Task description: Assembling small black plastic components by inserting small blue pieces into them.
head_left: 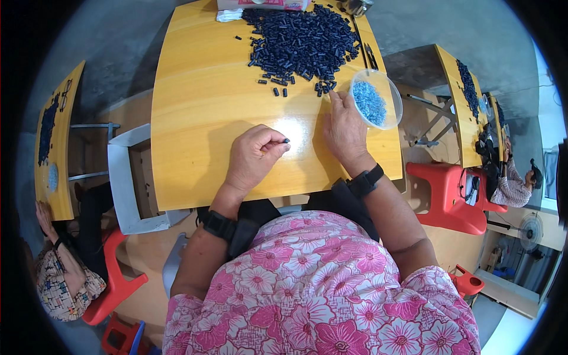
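My left hand [255, 155] is closed over the near part of the yellow table. Thumb and forefinger pinch a small black cylindrical piece [286, 141], its end sticking out to the right. My right hand [346, 131] is beside a round clear plastic tub [393, 112] holding small light-blue pieces [369, 102]. Its fingers point away from me, stretched out and somewhat apart, with the tips close to a few loose black pieces [319, 90]. I see nothing held in it. Beyond both hands spreads a large pile of similar black pieces [302, 41].
A box [263, 5] stands at the table's [195, 106] far edge. Thin tools [370, 56] lie right of the pile. At left is an open white box [121, 177]. Red chairs [452, 198] and other worktables [452, 100] flank me; people sit at both sides.
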`<action>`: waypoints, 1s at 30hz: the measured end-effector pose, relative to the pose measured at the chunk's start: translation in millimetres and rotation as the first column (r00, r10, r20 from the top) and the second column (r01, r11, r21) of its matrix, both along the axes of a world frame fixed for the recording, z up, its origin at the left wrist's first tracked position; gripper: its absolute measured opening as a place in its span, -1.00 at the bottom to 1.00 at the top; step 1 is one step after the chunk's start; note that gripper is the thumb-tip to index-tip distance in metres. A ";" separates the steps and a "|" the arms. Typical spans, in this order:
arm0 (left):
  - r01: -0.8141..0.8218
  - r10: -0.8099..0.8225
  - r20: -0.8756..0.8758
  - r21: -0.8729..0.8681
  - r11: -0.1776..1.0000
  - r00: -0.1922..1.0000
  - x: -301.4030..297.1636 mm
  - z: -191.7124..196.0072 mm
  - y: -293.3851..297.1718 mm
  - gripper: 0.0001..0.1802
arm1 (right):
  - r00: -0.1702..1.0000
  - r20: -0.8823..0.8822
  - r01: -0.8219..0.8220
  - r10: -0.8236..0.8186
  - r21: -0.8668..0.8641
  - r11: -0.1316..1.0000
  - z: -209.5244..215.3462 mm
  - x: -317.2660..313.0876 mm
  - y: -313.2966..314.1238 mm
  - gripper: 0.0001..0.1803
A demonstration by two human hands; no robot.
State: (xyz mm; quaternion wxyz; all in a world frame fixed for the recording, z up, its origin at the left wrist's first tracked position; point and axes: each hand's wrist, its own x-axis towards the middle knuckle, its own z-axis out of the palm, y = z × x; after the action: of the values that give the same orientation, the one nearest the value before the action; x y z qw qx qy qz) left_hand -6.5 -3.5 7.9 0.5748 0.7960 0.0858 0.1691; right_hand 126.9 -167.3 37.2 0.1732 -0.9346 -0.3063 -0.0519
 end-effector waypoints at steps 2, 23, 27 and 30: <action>0.011 -0.011 -0.017 -0.001 1.000 1.000 -0.7 3.0 0.2 -0.90 | 0.992 0.112 -0.060 0.060 0.002 0.998 -6.0 7.8 -0.4 -0.48; 0.004 -0.004 0.003 0.006 1.000 1.000 -0.7 2.2 0.7 -0.90 | 0.996 0.089 -0.024 0.020 0.050 0.998 -18.7 23.3 13.7 -0.60; 0.017 -0.017 0.001 0.008 1.000 1.000 -0.9 1.4 0.9 -0.91 | 0.998 0.069 -0.008 0.008 0.008 1.000 -14.0 25.9 25.1 -0.61; 0.015 -0.015 0.005 0.017 1.000 1.000 -0.4 3.0 0.4 -0.91 | 0.998 0.060 0.003 -0.002 -0.027 1.000 -14.3 28.4 29.7 -0.61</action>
State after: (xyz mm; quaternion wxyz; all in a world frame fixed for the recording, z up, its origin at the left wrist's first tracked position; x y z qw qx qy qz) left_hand -6.9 -3.1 10.9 0.5694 0.8011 0.0768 0.1678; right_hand 155.3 -137.6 22.9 0.1513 -0.9353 -0.3108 -0.0758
